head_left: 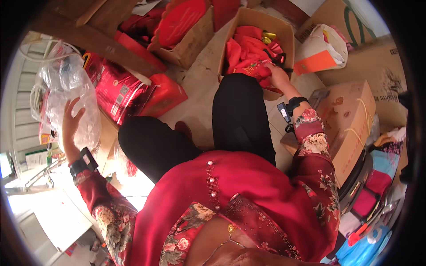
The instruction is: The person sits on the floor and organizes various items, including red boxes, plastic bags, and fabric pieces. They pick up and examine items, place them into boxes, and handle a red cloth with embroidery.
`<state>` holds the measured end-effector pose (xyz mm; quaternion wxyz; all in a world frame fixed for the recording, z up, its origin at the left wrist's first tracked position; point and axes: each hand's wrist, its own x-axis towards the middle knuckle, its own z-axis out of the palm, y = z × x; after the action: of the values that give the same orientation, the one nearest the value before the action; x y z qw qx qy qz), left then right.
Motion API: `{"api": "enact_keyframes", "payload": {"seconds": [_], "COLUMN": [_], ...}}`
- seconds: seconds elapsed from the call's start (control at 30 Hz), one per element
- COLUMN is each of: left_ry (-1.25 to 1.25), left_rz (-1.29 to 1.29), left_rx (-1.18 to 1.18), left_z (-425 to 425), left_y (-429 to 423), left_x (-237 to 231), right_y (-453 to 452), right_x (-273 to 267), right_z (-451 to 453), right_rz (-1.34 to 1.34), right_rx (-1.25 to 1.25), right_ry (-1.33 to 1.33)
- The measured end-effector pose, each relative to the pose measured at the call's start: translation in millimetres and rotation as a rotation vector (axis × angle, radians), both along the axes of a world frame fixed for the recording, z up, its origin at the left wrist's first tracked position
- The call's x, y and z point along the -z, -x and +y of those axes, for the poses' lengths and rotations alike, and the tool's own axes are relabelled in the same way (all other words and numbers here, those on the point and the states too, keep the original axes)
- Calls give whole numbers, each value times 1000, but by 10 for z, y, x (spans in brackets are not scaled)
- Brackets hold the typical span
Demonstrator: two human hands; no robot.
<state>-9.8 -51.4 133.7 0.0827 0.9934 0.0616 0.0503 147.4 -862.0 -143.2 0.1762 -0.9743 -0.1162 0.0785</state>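
Observation:
At the upper right, my right hand (277,75) reaches over the near side of an open cardboard box (281,23), its fingers on a bunched red cloth (244,53) with coloured decoration. Whether the fingers grip the cloth is not clear. Shiny gold pieces (268,37) lie at the box's far side, among the red things. On the left, my left hand (73,116) is raised with its fingers apart, in front of or against a clear plastic bag (87,123). It holds nothing that I can see.
A shiny red package (116,89) and a red box (168,94) lie left of my knees. Another cardboard box (191,40) holds red items. A white and orange bag (319,55) and a string-tied carton (349,113) stand at right. A wooden beam (96,43) crosses the upper left.

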Motion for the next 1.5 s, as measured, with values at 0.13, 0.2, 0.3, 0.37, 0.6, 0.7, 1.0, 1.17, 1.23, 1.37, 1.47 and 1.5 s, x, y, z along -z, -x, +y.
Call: {"api": "enact_keyframes", "payload": {"seconds": [0.13,0.2,0.3,0.37,0.6,0.7,1.0,1.17,1.23,1.37,1.47,1.5], "left_ry": [-11,63,69,-125,-284,-248,623,-292,-325,-430,-331,-121], "left_rz": [-10,17,-375,-781,-490,-352,-247,-645,-387,65,132,-21], "left_rx": [-117,-135,-381,-180,228,408,154,-77,-65,-84,-84,-142], "left_z": [-7,-48,-253,-525,-1541,-1712,-1504,-1067,-995,-881,-770,-735], "left_y": [-8,-61,-9,119,777,912,1194,1249,1131,893,754,752], "left_x": [280,253,5,-152,-159,-27,-303,-625,-520,-221,-207,-242], "right_y": [-92,-61,15,23,462,836,788,834,867,935,959,944], "right_x": [-38,-170,-521,-877,-2517,-3053,-2914,-2330,-2310,-2730,-3182,-3298], "right_z": [-46,-8,198,423,2172,3123,4819,4424,4323,4278,4317,4354], "right_rz": [-53,-59,-49,-45,19,-61,-517,-437,-389,-546,-836,-963], "right_rx": [-133,-13,18,-2,-453,-772,-745,-932,-917,-802,-920,-996], "right_ry": [-289,-113,-160,-278,-756,-878,-378,-458,-381,-567,-661,-615]}}
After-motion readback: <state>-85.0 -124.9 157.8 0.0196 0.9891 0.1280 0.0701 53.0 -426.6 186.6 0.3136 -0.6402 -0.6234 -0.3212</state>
